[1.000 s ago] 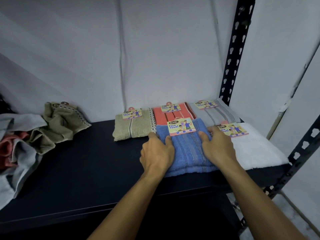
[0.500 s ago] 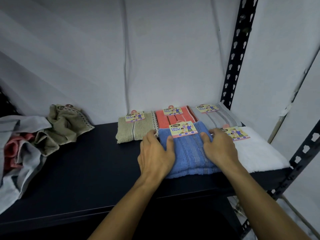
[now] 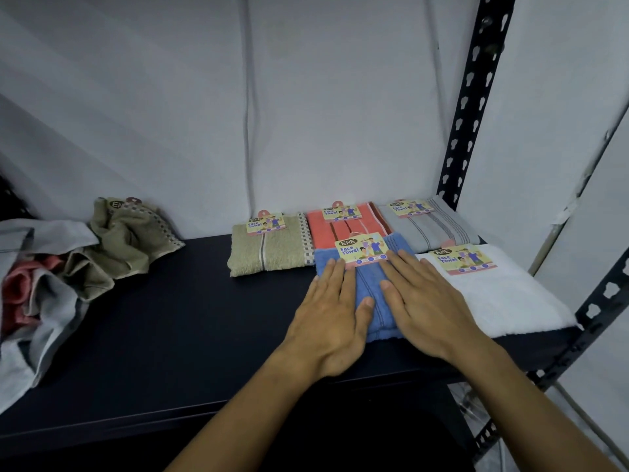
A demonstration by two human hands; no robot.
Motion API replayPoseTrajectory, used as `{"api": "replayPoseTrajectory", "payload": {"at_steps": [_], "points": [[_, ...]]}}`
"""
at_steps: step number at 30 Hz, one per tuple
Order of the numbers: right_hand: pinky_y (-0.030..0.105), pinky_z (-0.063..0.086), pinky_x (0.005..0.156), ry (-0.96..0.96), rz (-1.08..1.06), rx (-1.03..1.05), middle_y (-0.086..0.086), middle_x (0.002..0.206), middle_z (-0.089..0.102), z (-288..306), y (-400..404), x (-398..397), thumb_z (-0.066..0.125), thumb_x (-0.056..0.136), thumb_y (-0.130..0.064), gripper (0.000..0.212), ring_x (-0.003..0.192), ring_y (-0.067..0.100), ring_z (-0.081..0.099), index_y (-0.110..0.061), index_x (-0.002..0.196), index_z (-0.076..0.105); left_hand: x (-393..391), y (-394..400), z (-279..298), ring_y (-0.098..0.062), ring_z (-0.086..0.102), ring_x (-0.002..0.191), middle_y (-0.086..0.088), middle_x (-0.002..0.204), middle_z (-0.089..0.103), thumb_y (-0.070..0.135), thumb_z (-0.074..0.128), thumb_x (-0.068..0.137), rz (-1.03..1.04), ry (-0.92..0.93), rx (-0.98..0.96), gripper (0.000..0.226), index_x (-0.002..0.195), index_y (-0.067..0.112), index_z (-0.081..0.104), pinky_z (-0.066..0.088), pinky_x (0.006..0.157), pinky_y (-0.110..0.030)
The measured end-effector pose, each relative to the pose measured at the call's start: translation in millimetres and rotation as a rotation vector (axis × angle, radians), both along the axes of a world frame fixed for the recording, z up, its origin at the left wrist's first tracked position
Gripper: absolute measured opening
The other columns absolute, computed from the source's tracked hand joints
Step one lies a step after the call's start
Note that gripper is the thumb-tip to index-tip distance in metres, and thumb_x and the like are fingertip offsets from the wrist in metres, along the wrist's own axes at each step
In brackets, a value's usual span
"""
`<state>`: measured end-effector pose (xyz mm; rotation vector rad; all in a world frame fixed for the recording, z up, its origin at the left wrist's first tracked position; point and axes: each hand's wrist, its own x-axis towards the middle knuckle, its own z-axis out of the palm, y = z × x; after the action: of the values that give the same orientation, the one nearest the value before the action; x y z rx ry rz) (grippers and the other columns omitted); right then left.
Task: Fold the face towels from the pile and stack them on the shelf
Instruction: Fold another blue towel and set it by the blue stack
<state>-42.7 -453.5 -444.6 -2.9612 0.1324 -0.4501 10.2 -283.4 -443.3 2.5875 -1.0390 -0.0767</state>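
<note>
Now both hands (image 3: 377, 301) apparently lie flattened on blue towel (image 3: 374, 294).

A black slotted metal post (image 3: 474, 97) stands upright at the right against a plain pale wall (image 3: 153, 97). A thin cord (image 3: 251, 114) runs down the wall.

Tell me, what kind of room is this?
Probably a storeroom or shop stockroom: a dark metal shelf on a slotted rack post, and folded face towels like the blue towel with their shop labels on.
</note>
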Motion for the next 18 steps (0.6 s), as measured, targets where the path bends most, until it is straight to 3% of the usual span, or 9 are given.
{"api": "replayPoseTrajectory", "payload": {"at_steps": [4, 10, 18], "points": [[0.019, -0.009, 0.114, 0.048, -0.001, 0.004, -0.006, 0.161, 0.013, 3.8, -2.4, 1.2, -0.013, 0.079, -0.055, 0.089, 0.147, 0.005, 0.001, -0.017, 0.153, 0.019, 1.7, -5.1, -0.1, -0.007, -0.022, 0.147, 0.001, 0.164, -0.017, 0.049, 0.013, 0.105, 0.011, -0.003, 0.012, 0.067, 0.156, 0.012, -0.01, -0.01, 0.122, -0.029], [0.025, 0.0, 0.117, 0.018, -0.009, -0.015, -0.001, 0.16, 0.02, 2.1, 4.3, -0.6, -0.009, 0.084, -0.052, 0.085, 0.148, 0.009, 0.008, -0.014, 0.152, 0.025, 2.6, 0.1, -0.1, -0.005, -0.02, 0.148, 0.002, 0.164, -0.015, 0.05, 0.015, 0.105, 0.006, -0.019, 0.028, 0.068, 0.157, 0.013, -0.008, -0.01, 0.12, -0.026], [0.023, -0.004, 0.115, 0.063, 0.0, -0.014, -0.006, 0.161, 0.012, 7.7, 7.1, -0.7, -0.016, 0.078, -0.055, 0.09, 0.148, 0.006, 0.003, -0.019, 0.154, 0.018, 3.4, 4.3, 3.9, -0.005, -0.017, 0.148, 0.003, 0.165, -0.012, 0.053, 0.015, 0.104, 0.001, -0.033, 0.023, 0.069, 0.157, 0.015, -0.006, -0.008, 0.12, -0.025]]}}
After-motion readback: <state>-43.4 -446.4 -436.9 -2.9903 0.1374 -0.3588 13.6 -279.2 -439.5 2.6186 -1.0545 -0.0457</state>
